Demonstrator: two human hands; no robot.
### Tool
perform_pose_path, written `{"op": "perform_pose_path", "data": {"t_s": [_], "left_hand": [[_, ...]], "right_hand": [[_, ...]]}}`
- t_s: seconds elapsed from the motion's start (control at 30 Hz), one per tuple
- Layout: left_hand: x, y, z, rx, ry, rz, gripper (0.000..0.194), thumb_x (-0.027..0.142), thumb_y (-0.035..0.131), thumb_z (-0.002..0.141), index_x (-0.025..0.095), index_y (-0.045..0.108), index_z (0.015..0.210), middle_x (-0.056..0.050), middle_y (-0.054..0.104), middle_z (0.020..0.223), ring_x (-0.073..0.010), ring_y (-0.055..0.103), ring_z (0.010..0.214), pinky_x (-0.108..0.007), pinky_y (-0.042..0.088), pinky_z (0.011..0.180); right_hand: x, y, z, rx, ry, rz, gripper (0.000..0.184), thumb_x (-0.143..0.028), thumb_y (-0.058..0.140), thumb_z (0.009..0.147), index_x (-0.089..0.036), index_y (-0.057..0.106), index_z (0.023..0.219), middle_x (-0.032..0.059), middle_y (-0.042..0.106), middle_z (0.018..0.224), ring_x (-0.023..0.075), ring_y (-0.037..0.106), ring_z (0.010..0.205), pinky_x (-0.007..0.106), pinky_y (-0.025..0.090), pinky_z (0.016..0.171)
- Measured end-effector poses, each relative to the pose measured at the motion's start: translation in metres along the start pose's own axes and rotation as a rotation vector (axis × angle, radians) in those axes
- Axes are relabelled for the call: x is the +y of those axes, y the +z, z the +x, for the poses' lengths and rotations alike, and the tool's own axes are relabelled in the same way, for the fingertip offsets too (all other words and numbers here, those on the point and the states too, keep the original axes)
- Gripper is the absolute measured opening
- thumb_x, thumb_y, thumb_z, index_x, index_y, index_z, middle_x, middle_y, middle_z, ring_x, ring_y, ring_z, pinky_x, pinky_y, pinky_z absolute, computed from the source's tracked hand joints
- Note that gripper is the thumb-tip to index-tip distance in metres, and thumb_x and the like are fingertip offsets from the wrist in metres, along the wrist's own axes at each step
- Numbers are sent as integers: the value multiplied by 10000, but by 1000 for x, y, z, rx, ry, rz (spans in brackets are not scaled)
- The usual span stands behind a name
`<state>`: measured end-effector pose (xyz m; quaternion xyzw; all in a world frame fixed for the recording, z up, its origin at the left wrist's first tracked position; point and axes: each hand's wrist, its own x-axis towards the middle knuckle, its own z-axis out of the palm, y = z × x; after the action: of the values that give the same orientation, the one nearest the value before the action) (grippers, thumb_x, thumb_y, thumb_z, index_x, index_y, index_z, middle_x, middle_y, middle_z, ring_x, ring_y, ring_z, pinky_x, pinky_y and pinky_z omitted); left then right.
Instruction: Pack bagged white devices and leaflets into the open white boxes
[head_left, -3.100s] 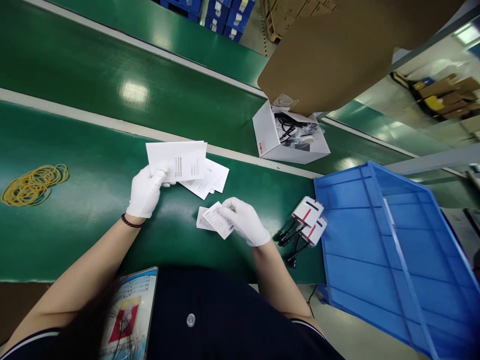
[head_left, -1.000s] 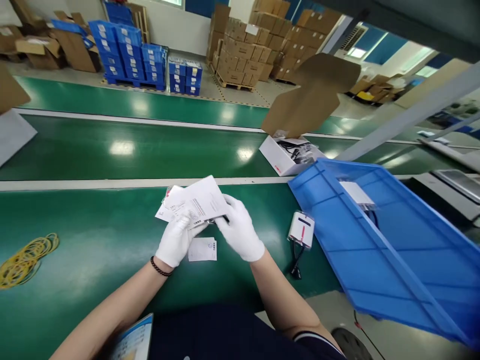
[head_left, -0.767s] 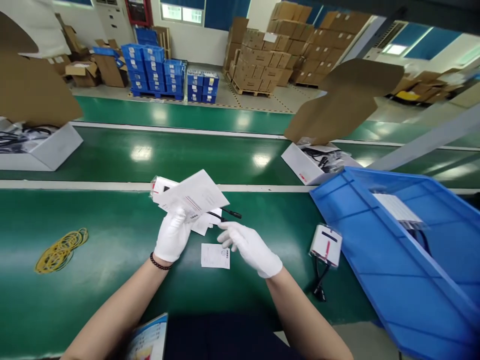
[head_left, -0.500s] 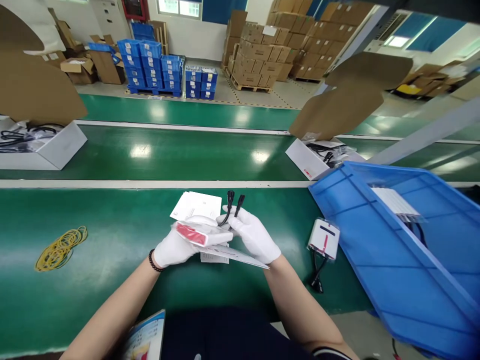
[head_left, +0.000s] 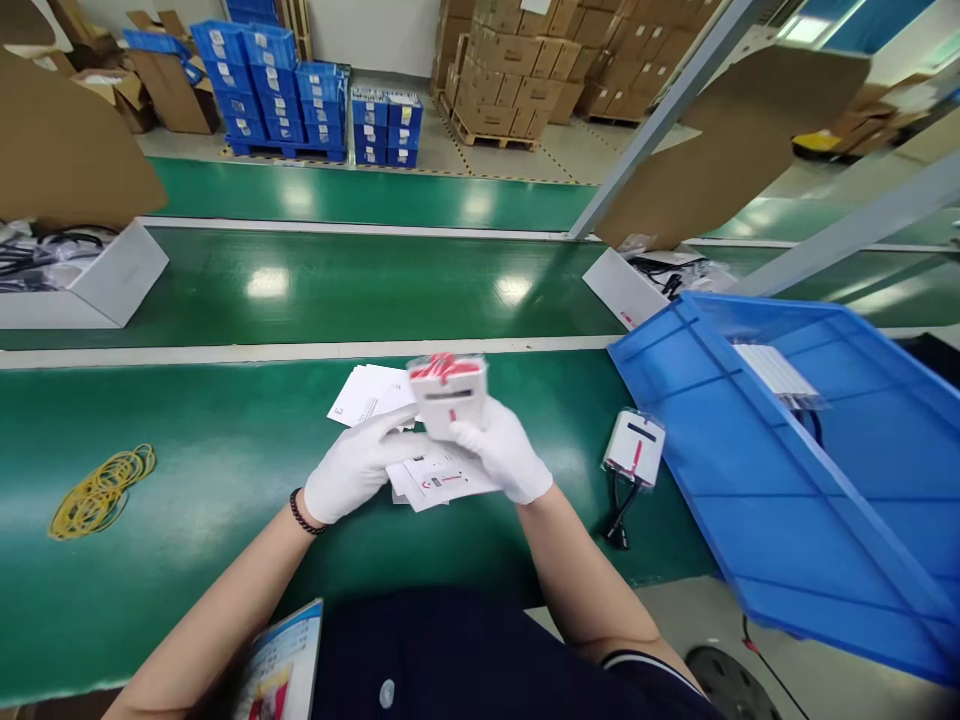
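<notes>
A flat white device with a red label, in clear plastic, is tilted up between my gloved hands. My right hand is closed around its right side. My left hand has thumb and fingers apart at the device's lower left edge. A printed leaflet is just below the device, partly covered by my fingers; whether it is held or lying down is unclear. Behind my left hand, white papers lie on the green work surface. The device's cables are hidden.
A bundle of yellow rubber bands lies at left. Another bagged device with black cables sits at right, beside a large tilted blue bin. Open cartons holding cables stand beyond the white rail.
The device has turned up and moved into my right hand, its label side now facing me. Its two black plugs have gone out of sight. The view has tipped downward.
</notes>
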<state>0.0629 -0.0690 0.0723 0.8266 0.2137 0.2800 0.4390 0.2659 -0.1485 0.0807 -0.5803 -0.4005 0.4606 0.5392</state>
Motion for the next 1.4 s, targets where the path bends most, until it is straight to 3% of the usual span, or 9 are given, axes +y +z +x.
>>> {"op": "perform_pose_path", "data": {"t_s": [0.2,0.37,0.43,0.6,0.8,0.97,1.1,1.23,1.4], "left_hand": [[-35,-16,-30,428,270,236,253,177,689,848,255,744,1083,-43,716,1164,-223,680,1052,-356,562,931],[-41,-21,-28,774,-275,-211,223,379,648,882,180,740,925,-50,741,813,-194,682,668,-315,564,623],[-45,-25,-27,840,-418,-392,310,449,666,859,165,719,970,-55,731,809,-160,636,585,-274,499,531],[-58,-44,-32,903,-463,-636,456,519,705,813,120,698,1034,-128,722,940,-166,662,682,-263,491,580],[-67,-100,-59,1103,-503,-539,297,359,770,744,145,709,942,-138,710,1025,-249,686,962,-313,564,799],[-76,-147,-105,1270,-491,-440,331,324,714,806,177,653,1097,-104,676,1144,-168,683,886,-211,540,689],[-98,-160,-125,1272,-483,-501,453,276,744,759,204,623,1189,-90,659,1160,-94,627,706,-149,461,536],[-126,-190,-93,1214,-519,-460,398,209,659,804,161,600,1195,-98,672,1000,-70,555,572,-151,394,456],[-123,-298,6,1130,-373,-172,239,189,553,928,125,595,1154,-70,654,939,-92,587,637,-206,486,552]], "right_hand": [[27,-27,21,173,-86,525,546,-691,724,706,-210,707,965,50,697,856,222,656,783,304,499,581],[61,-29,34,240,53,699,525,-633,779,686,-190,703,958,52,679,836,190,644,740,269,477,561],[70,-29,37,258,96,684,523,-606,796,685,-178,696,969,59,684,835,197,648,738,277,489,574],[77,-31,40,263,140,613,564,-588,804,692,-162,682,1043,75,702,893,208,665,767,285,527,617],[79,-38,42,316,170,664,643,-555,838,660,-210,640,1164,60,698,943,214,672,782,286,558,614],[76,-41,43,356,214,736,672,-501,835,687,-264,590,1267,46,684,991,208,666,804,290,582,638],[74,-40,45,395,262,778,644,-472,838,688,-292,599,1258,41,671,1053,213,664,856,297,600,671],[78,-41,48,396,271,798,627,-463,839,685,-303,608,1245,38,663,1066,214,658,864,293,605,664],[83,-44,50,419,291,836,590,-454,829,696,-275,616,1216,59,650,1124,235,651,912,324,612,690]]}}
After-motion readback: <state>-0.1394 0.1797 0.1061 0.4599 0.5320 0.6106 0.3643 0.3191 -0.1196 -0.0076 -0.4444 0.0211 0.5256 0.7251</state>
